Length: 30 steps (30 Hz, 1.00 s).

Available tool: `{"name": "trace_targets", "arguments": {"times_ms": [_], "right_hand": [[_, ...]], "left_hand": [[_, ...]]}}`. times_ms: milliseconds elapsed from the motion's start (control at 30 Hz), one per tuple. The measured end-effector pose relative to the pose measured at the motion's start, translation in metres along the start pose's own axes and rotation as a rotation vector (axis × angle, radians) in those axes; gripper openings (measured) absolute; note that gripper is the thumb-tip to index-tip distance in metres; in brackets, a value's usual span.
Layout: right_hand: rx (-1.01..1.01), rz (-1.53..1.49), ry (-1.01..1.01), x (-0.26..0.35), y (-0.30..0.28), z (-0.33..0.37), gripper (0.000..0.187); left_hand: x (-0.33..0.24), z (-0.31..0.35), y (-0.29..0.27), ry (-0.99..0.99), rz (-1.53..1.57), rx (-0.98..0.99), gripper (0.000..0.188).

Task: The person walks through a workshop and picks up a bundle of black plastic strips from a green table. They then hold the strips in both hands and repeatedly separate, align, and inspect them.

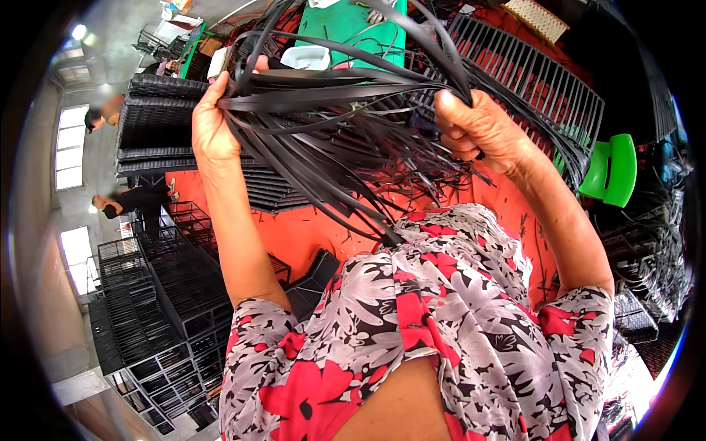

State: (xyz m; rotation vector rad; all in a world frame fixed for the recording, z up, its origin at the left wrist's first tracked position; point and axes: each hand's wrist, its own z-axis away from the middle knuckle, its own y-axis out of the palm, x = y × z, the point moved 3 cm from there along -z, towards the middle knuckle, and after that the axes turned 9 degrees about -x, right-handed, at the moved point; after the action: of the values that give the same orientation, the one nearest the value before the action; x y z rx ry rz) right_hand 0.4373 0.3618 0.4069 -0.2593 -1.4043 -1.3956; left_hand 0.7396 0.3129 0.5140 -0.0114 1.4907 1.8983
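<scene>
Both of my hands are raised in front of me with a loose bundle of flat black plastic strips (316, 97) stretched between them. My left hand (218, 121) is closed around the bundle at its left end, thumb up. The fist of my right hand (482, 128) grips strips at the other side, and a dark end pokes out below its fingers. Some strips loop up past the top of the view. Others hang from my left hand down to a gathered end (390, 237) against my patterned shirt.
Beyond stands a green table (353, 33) with a white plastic tub (306, 57). Woven black panels (162, 121) are stacked left, and a slatted metal frame (537, 81) leans right beside a green plastic chair (610, 170). Black frames (169, 294) and other people are at far left. Strip scraps litter the red floor (301, 239).
</scene>
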Motion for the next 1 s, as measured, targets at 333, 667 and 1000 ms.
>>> {"name": "trace_targets", "arguments": {"times_ms": [333,667,1000], "right_hand": [[0.235,0.116,0.144,-0.033,0.057,-0.005,0.020],[0.108,0.186,0.032,-0.029,0.030,-0.020,0.026],[0.098,0.358,-0.055,-0.005,0.060,-0.015,0.014]], "left_hand": [[0.004,-0.005,0.017,-0.039,0.084,0.071,0.035],[-0.017,-0.011,-0.009,0.224,-0.259,-0.307,0.033],[-0.008,-0.024,-0.015,0.147,-0.215,-0.154,0.030]]}}
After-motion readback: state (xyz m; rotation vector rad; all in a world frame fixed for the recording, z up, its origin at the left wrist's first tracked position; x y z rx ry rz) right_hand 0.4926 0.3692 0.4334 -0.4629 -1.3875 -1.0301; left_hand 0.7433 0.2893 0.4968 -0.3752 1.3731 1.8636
